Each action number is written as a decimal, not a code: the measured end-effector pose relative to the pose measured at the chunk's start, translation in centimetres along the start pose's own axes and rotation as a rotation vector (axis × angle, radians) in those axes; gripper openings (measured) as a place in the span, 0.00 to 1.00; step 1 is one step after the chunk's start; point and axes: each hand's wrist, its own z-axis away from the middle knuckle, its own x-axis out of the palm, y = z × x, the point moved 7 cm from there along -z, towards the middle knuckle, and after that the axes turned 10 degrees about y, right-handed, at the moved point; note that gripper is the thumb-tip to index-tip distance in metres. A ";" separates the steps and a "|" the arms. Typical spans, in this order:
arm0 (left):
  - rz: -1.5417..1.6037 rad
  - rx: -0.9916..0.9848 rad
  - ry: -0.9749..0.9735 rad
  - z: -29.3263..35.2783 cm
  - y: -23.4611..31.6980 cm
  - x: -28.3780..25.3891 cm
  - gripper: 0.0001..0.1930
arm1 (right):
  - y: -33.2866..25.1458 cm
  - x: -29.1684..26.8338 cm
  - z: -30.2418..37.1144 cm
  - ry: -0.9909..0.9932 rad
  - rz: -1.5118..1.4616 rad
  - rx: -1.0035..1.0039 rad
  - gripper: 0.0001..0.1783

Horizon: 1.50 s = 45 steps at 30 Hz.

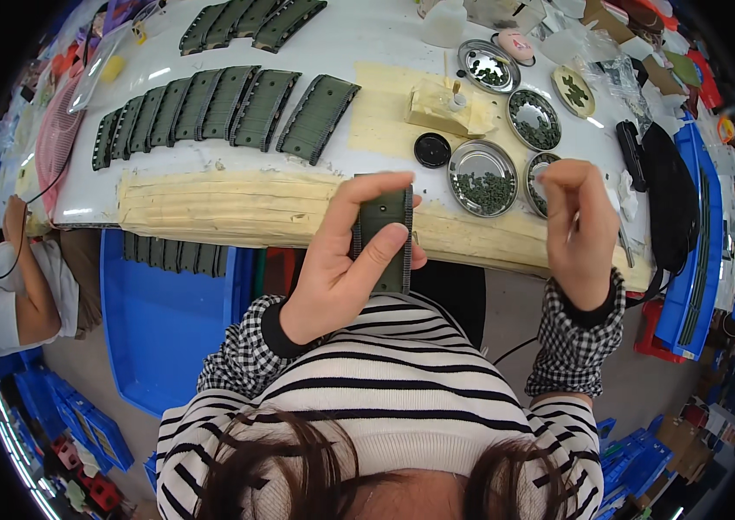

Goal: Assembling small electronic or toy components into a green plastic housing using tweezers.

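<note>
My left hand [333, 269] holds a dark green rectangular plastic panel [386, 213] with ridged long edges and a small hole, in front of my body at the table's near edge. The thumb lies across its face, and the fingers wrap round its far side. Over to the right, my right hand [582, 227] is raised with its fingers curled towards the thumb; whatever they pinch is too small or hidden to make out. Close to it is a small metal dish [533, 166], partly covered by the hand. Left of that, a larger metal dish [482, 153] holds small dark green parts [486, 194].
Similar green panels [203, 104] stand in a row at the table's left. Behind the dishes are a taped block [437, 111] and a black round lid [431, 150]. A blue bin [168, 338] sits below left. Another person's arm [34, 286] shows at far left.
</note>
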 end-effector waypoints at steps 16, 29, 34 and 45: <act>-0.210 0.112 -0.022 -1.0 -0.4 0.3 0.08 | -7.6 4.1 2.0 -0.023 -0.166 -0.425 0.22; -0.285 0.158 -0.066 -0.9 -0.2 0.4 0.11 | -6.8 4.2 1.4 0.037 -0.217 -0.258 0.15; -0.224 0.247 0.008 -0.3 1.6 1.1 0.32 | -6.5 3.6 0.7 0.080 -0.176 -0.158 0.14; -0.636 0.343 -0.001 0.0 2.3 1.3 0.35 | -7.0 4.8 0.2 0.083 -0.176 -0.303 0.15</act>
